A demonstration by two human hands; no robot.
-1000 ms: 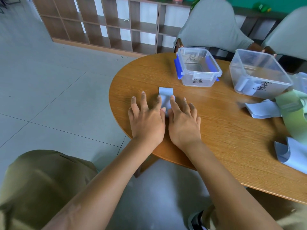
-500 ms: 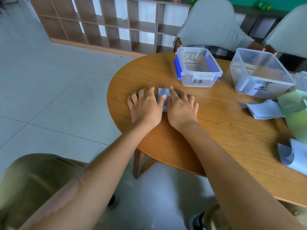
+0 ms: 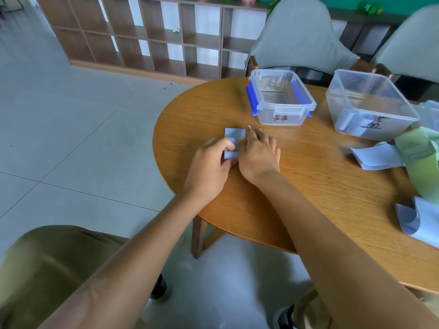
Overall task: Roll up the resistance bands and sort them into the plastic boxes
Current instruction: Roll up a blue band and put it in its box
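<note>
While the left hand pinches the rolled near end of the pale blue resistance band on the bench, the right hand presses flat beside it, fingers straight, so the roll stays tight.

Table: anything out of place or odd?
Nothing damaged or spilled. Loose bands at the right edge of the table lie unrolled: a blue band and a green band in a heap. Both hands work a blue roll.

Two hands, two clear plastic boxes, three loose pale-blue bands, one green band, two chairs.
</note>
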